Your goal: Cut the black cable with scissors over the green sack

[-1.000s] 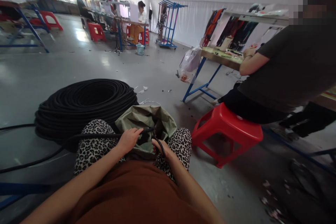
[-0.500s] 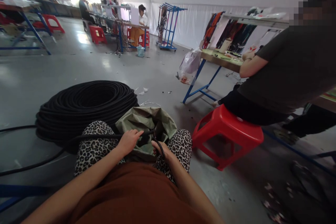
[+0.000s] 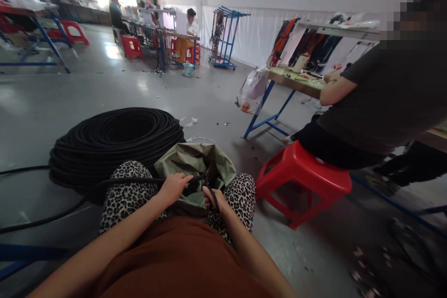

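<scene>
- Cord (image 3: 139,180) — black, thick, matte — curves at left, straight near its end.
- Left hand (image 3: 173,187): closed around it.
- Right hand (image 3: 220,198): wrapped around black-handled scissors (image 3: 217,204).

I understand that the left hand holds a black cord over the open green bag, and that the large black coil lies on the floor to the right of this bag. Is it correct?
Not quite: in the head view, the large black coil lies to the left of the green bag. The left hand does hold the black cord over it.
</scene>
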`<move>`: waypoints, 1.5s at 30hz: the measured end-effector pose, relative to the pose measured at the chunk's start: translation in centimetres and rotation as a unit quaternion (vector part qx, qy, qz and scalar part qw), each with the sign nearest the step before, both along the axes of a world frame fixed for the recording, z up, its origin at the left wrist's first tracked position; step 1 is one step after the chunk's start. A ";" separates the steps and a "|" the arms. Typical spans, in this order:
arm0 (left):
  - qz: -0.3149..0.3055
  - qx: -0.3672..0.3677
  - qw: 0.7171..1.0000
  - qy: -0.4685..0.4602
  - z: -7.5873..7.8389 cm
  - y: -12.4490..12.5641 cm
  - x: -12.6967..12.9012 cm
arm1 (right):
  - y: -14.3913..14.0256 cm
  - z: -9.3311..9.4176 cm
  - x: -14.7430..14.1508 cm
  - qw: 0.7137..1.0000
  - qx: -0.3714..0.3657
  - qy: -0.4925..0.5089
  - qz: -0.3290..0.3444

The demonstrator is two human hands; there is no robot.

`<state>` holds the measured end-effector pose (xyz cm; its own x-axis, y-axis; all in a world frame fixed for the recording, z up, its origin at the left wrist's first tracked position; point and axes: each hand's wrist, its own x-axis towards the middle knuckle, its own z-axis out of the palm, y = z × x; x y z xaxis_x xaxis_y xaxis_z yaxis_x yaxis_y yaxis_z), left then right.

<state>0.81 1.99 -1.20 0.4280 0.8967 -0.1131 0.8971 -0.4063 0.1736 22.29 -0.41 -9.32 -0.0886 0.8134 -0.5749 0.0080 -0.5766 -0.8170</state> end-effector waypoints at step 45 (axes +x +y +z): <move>0.043 -0.039 0.998 0.011 0.0 1.0 -0.1 | 0.2 0.6 -0.4 0.992 -0.031 -0.123 0.012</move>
<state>0.74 3.04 -1.19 0.3467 0.9179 -0.1930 0.9320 -0.3139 0.1810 21.91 -0.23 -8.68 0.0417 0.7751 -0.6304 0.2177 -0.6228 -0.7515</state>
